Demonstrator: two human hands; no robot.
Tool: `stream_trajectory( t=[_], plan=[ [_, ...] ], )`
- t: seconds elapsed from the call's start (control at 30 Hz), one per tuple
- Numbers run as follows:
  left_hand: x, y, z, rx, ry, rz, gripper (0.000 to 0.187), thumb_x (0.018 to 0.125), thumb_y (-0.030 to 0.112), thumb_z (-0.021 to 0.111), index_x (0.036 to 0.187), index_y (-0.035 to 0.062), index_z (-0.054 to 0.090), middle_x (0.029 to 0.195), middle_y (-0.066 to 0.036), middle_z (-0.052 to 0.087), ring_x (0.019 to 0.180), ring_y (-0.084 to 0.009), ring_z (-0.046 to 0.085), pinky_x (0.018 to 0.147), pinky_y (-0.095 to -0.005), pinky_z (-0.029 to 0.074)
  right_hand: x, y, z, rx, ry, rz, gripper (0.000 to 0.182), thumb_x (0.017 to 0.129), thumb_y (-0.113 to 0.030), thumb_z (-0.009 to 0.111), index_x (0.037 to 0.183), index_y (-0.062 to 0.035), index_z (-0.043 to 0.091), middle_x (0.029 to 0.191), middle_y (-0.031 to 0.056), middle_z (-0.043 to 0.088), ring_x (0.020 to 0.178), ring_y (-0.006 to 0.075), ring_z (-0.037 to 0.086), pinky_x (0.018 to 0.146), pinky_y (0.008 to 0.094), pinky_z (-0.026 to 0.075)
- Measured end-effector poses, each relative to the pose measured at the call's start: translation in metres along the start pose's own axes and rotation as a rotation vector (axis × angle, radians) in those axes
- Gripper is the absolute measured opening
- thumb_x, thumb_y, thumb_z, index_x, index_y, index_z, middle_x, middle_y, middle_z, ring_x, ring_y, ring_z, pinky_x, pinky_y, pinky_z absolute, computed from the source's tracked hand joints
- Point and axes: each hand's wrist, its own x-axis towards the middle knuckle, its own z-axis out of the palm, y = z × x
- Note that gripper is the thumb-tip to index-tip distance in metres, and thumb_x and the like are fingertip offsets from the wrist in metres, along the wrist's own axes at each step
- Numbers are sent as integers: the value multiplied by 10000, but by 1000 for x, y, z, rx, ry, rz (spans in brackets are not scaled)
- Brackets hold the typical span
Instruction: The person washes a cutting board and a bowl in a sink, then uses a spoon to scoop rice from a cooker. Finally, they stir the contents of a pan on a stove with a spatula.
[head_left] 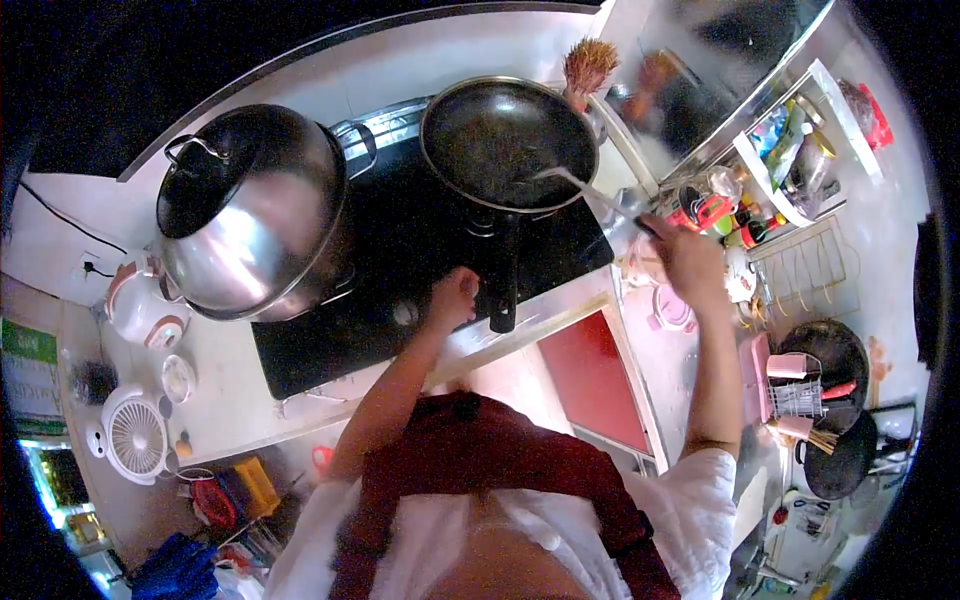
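A dark frying pan (505, 130) sits on the right burner of the black glass stove (310, 350), its black handle (504, 285) pointing toward me. My right hand (690, 262) grips a metal spatula (600, 196) by its dark handle, right of the pan. The tool's head rests inside the pan, where I see no food. Close to the left side of the pan handle, my left hand (455, 297) is over the stove's front part with fingers curled in. Whatever those fingers may hold, perhaps a stove knob, is hidden.
A large lidded steel pot (265, 240) stands on the left burner. A white rice cooker (145, 305) and a small white fan (135, 437) are at the left. A brush (590, 68) stands behind the pan. Bottles (750, 235) and a utensil basket (795, 390) line the right side.
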Motion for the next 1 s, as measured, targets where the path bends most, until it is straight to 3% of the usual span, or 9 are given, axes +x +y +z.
stream_trajectory(
  t=[0.2,0.27,0.4,0.6,0.7,0.77,0.87,0.93,1.0],
  plan=[
    [3,-3,3,93,33,144,199,789,11,589,978,72,589,772,-74,632,600,-168,607,462,-339,524,23,5,17,-161,58,-85,344,830,-236,575,1173,-258,580,758,120,629,713,315,633,608,428,493],
    [-6,15,-1,72,19,5,154,827,43,568,975,73,591,758,-68,629,593,-159,603,457,-336,524,25,7,10,-185,52,-83,360,827,-226,581,1185,-264,572,767,124,632,728,319,634,622,428,496],
    [-3,4,4,42,30,29,155,841,53,546,987,83,589,756,-72,629,542,-160,597,452,-335,524,7,16,-14,-146,15,-118,350,830,-215,592,1176,-257,573,780,130,638,722,321,635,608,425,495],
    [4,0,2,132,191,88,173,827,102,553,953,-17,561,716,-155,617,539,-215,622,419,-333,496,12,4,-12,-128,62,-154,333,824,-240,600,1157,-236,585,758,126,636,722,313,637,613,427,495],
    [20,-24,2,254,181,184,261,827,207,604,963,6,507,651,-135,605,463,-257,604,420,-379,495,5,11,-21,-95,28,-164,322,846,-239,579,1169,-242,580,779,131,642,723,316,637,603,438,494],
    [22,-18,-2,782,190,485,257,817,178,562,948,-41,529,725,-233,628,671,-376,642,571,-448,528,9,12,-11,-93,-1,-188,313,868,-237,557,1179,-246,575,800,136,649,729,313,642,590,441,499],
    [20,-6,-4,777,146,393,322,819,222,568,977,-54,520,761,-268,622,711,-433,624,651,-501,523,26,5,14,-1,100,-227,313,864,-247,565,1177,-247,576,803,149,647,741,326,638,615,444,499],
    [18,-3,-5,778,149,373,335,820,226,563,990,-58,516,765,-269,622,716,-433,625,664,-504,524,25,1,8,40,-1,-133,307,873,-265,558,1179,-243,570,803,161,645,747,346,631,653,453,499],
    [17,-5,-3,774,139,344,347,822,230,558,1003,-63,512,769,-270,621,721,-433,626,676,-506,524,24,1,6,88,-5,-203,316,859,-243,572,1175,-239,572,774,156,637,733,341,628,646,448,490]
  ],
)
